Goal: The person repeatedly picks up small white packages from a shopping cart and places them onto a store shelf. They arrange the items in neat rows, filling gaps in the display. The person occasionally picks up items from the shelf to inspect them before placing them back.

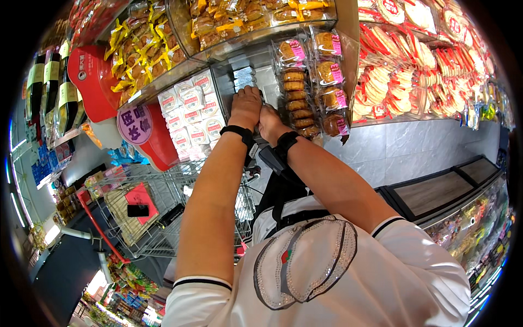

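Both my hands reach into a grey shelf compartment and lie side by side. My left hand [248, 106] is closed, its fingers curled down at the near end of a row of small pale, silvery packets [244, 77]. Close against it, my right hand [269, 122] is also closed, with most of its fingers out of sight. What lies under the fingers is hidden. To the left stand stacked white square packets with round labels [192, 102]. On the right are clear packs of round brown pastries [297, 101], and more with pink labels [330, 72].
A wire shopping cart [163, 240] stands at lower left, holding a black phone [138, 211] and a pink-red sheet [143, 196]. Yellow-wrapped pastries [147, 49] fill the bins beyond. Red-and-white packets [381, 87] hang at right. A red sign [93, 82] juts out at left.
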A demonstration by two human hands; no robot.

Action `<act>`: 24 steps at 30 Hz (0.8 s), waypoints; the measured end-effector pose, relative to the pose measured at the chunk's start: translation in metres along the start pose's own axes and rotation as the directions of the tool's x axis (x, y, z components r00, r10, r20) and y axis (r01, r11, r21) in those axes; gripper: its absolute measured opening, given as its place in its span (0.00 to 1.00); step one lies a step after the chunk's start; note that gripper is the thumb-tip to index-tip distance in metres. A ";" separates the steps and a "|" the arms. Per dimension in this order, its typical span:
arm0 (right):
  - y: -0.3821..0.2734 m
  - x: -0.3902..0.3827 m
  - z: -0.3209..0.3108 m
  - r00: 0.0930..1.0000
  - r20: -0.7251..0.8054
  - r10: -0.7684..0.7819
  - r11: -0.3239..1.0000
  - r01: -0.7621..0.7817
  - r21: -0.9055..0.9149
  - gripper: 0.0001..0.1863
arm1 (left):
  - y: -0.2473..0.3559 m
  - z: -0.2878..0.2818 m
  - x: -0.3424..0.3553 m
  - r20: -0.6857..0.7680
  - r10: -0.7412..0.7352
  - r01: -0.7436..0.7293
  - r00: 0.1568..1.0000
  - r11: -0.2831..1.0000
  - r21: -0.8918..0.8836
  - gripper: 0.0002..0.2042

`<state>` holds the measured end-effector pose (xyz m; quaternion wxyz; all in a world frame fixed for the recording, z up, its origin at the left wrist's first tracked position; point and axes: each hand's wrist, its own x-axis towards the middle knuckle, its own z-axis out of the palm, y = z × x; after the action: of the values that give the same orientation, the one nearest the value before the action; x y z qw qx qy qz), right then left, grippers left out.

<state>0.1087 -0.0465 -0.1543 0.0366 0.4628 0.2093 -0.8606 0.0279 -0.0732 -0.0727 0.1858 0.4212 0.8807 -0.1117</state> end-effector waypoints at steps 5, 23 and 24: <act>-0.008 -0.005 0.004 0.994 -0.071 0.086 0.990 -0.093 -0.103 0.20 | -0.001 0.003 -0.009 -0.071 -0.019 0.015 0.997 0.998 -0.060 0.14; -0.027 -0.008 0.005 0.995 -0.092 0.029 0.980 -0.046 -0.193 0.26 | -0.002 0.006 -0.025 0.448 0.038 0.170 0.893 0.894 -0.415 0.14; -0.026 -0.009 0.006 0.999 -0.039 0.007 0.980 -0.014 -0.199 0.27 | -0.001 0.008 -0.024 0.445 0.040 0.165 0.895 0.896 -0.412 0.15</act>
<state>0.1030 -0.0261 -0.1356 0.0832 0.4743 0.2925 -0.8262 0.0425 -0.0935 -0.0697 0.4674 0.3024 0.8306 -0.0088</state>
